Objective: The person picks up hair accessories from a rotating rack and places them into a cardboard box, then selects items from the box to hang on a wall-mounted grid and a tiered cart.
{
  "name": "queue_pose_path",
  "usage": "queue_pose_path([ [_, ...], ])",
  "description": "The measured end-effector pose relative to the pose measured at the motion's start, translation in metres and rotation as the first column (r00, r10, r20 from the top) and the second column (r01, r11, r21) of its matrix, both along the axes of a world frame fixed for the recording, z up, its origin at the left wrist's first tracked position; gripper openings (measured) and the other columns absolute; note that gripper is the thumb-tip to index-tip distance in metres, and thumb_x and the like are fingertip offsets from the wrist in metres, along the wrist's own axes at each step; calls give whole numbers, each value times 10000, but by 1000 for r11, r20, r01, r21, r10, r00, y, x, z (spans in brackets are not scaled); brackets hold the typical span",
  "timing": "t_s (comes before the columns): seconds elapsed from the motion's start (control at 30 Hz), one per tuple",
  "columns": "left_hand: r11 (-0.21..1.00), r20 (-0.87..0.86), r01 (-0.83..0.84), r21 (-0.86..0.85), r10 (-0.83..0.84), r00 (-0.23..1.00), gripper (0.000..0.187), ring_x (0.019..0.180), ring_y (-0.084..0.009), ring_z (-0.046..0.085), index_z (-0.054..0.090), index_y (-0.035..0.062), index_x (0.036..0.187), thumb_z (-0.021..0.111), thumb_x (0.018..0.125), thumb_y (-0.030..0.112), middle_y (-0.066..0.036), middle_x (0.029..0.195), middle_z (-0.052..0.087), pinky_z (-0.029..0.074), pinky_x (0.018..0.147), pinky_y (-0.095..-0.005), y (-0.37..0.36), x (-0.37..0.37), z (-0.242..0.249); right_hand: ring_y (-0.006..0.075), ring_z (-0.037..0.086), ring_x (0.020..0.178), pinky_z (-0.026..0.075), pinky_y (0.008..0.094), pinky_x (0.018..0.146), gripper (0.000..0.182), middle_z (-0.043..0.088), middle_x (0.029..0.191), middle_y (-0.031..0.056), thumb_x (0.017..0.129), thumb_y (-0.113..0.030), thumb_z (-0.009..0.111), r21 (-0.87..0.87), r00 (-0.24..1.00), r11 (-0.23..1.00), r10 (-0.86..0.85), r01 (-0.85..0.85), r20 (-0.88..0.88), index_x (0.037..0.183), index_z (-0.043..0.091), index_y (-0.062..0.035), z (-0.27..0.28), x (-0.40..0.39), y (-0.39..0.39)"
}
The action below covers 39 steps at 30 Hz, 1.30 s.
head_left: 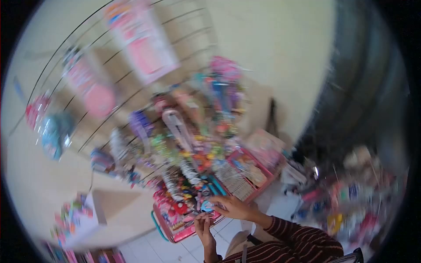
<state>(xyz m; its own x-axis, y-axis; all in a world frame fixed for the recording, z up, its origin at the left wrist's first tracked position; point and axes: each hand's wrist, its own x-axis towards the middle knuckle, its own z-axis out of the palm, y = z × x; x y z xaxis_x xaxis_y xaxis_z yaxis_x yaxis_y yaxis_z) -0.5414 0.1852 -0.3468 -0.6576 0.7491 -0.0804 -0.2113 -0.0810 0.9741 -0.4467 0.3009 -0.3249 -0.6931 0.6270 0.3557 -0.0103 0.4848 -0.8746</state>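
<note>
At bottom centre, the left hand (204, 225) has its fingers curled narrow; the right hand (231, 207) bends its fingers beside a small blue item (206, 206). Blur hides any grip. Beyond lies a pink tray (186, 234) of trinkets, then a wire rack (115, 54), upper left.

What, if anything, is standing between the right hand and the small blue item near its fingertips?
Nothing visible stands between the right hand and the small blue item; the fingertips are right beside it. Blur hides whether they touch.
</note>
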Motion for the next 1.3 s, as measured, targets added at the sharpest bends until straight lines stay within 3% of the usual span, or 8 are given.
queue_pose_path([
  [0.1,975,-134,221,15,-217,967,293,650,-107,459,375,33,1049,469,789,130,-86,835,526,378,593,-223,-12,13,-11,284,553,766,442,354,677,234,561,887,141,763,-160,517,-6,978,985,-169,171,120,958,511,-31,-31,75,-46],
  [0.4,733,102,666,-136,-659,745,273,660,-106,484,390,53,1023,484,786,152,-46,813,517,367,598,-221,-55,88,-8,305,543,733,435,386,638,170,560,801,138,774,-179,457,24,642,736,-605,676,470,866,512,-47,-41,211,-204],
  [0.57,500,91,863,-80,-858,505,233,670,-108,484,408,38,1001,468,789,111,-53,819,524,365,604,-217,-75,167,9,294,542,755,427,374,658,202,568,829,123,785,-212,476,-1,564,645,-668,764,485,907,523,-58,-28,245,-263],
  [0.77,76,-240,994,-73,-969,57,101,688,-104,501,486,9,856,500,765,50,-63,780,542,405,665,-226,-122,270,11,297,543,750,431,374,668,223,562,847,133,783,-221,480,25,499,617,-660,787,562,927,514,-55,-35,334,-337],
  [0.87,-28,-158,998,-53,-987,-36,78,685,-105,505,497,5,823,503,767,59,-59,761,547,408,650,-222,-163,338,7,294,541,760,430,371,677,226,562,846,132,777,-224,490,-7,374,456,-722,890,581,919,523,-50,-27,397,-400],
  [0.97,-28,-91,1000,4,-995,-27,95,659,-103,488,476,9,861,490,776,50,-70,762,528,405,635,-219,-201,397,14,306,526,772,419,368,689,185,560,820,144,741,-173,513,142,21,95,-891,985,454,871,524,-42,-17,458,-469],
  [1.1,20,-188,996,90,-981,36,97,648,-99,469,456,10,873,478,787,51,-66,763,510,395,617,-213,-207,450,17,279,541,763,425,343,674,163,569,816,132,730,-113,537,233,-386,-318,-846,919,368,858,536,-13,4,501,-545],
  [1.3,50,-217,997,54,-974,60,89,636,-78,458,466,19,873,471,796,64,-41,758,512,386,593,-197,-202,532,28,215,577,687,435,275,631,118,582,753,131,730,-73,545,32,-654,-661,-733,750,185,805,564,16,-1,509,-615],
])
